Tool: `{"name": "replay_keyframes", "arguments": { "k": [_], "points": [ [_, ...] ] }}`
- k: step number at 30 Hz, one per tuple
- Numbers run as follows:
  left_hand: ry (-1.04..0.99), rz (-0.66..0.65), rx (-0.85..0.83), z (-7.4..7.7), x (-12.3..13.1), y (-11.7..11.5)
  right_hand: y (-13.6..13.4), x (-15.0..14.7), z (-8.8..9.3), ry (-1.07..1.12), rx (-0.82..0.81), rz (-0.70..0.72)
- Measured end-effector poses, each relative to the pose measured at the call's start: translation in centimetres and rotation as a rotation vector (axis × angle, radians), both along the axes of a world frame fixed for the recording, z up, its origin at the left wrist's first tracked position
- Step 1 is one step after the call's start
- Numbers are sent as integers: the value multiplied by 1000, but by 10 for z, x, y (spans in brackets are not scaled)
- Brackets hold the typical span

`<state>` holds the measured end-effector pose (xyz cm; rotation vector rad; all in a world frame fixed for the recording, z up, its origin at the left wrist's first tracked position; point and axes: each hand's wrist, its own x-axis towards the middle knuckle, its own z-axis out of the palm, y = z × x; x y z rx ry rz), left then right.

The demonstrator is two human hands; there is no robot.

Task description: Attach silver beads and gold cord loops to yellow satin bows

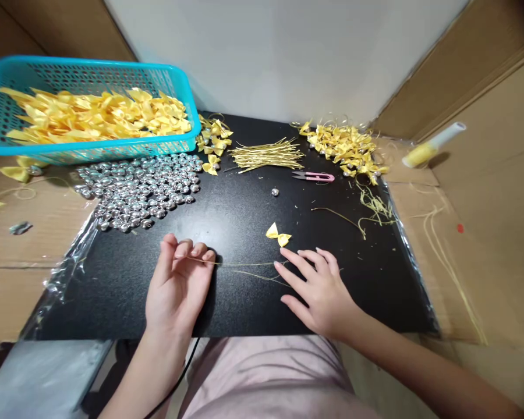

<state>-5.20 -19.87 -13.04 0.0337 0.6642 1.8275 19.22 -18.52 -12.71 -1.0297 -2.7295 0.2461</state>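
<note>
Palm up near the front of the black table, my left hand (179, 285) pinches one end of a thin gold cord (240, 265) between thumb and forefinger. The cord runs right toward my right hand (317, 285), which lies palm down with its fingers spread. Just beyond its fingertips is a yellow ribbon bow (279, 235). A single silver bell (275, 191) sits farther back. Another thin strand lies on the table between my hands, partly under the right one.
A blue basket (113, 145) of yellow bows stands back left, with many silver bells (144, 189) before it. Behind are cut gold cords (268, 156), pink thread snips (313, 176) and a pile of belled bows (344, 148). Cord scraps (373, 206) lie at right.
</note>
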Motion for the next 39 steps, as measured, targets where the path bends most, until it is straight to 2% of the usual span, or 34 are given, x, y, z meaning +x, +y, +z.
{"name": "replay_keyframes", "arguments": {
  "k": [7, 11, 17, 32, 39],
  "points": [
    [-4, -1, -2, -2, 0, -1, -4, 4, 2, 44, -17, -9],
    [-5, -1, -7, -1, -2, -1, 5, -3, 5, 81, -42, -23],
    [-13, 0, -9, 0, 0, 0, 16, -11, 7, 24, -61, -8],
    [-34, 30, 3, 1, -2, 0, 13, 1, 6, -50, 118, -20],
    [-45, 27, -3, 0, -2, 1, 10, 10, 3, -23, 73, -37]
  ]
}}
